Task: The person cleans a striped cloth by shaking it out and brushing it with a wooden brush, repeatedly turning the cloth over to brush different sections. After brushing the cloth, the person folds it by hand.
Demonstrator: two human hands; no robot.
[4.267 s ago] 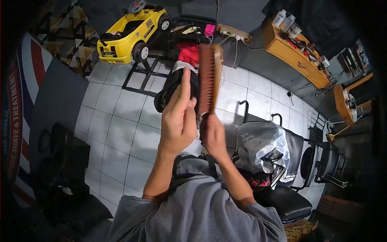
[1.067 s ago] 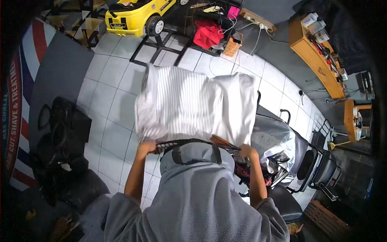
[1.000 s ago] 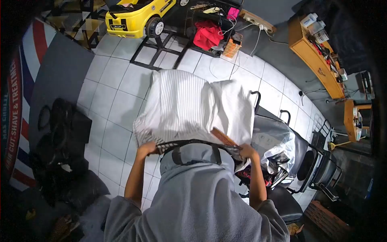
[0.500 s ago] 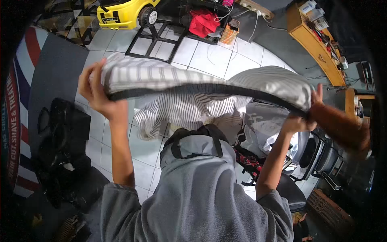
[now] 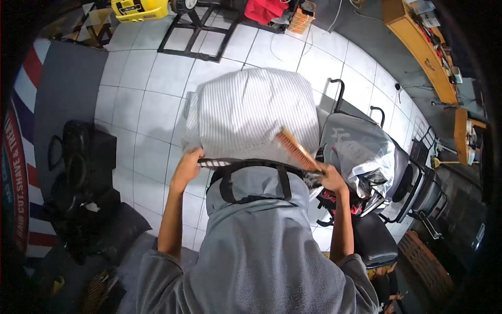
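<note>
A white-and-grey striped barber cape (image 5: 251, 112) billows out in front of my body, its dark edge band drawn close to my waist. My left hand (image 5: 189, 165) is closed on the left end of that band. In my right hand (image 5: 332, 180) is a wooden brush (image 5: 299, 150) with reddish-brown bristles, pointing up and left over the cape. The band's right end runs to this same hand, but the exact grip there is hidden.
At right stands a chair with a silvery-grey cover (image 5: 361, 146) and a black seat (image 5: 375, 243). A black metal frame (image 5: 198, 34) and a yellow toy car (image 5: 138, 9) are on the tiled floor ahead. A wooden cabinet (image 5: 423, 52) is at upper right.
Both hands have come down and inward toward my waist. The cape, stretched high before, now balloons lower in front. The brush has swung from outside right to point inward.
</note>
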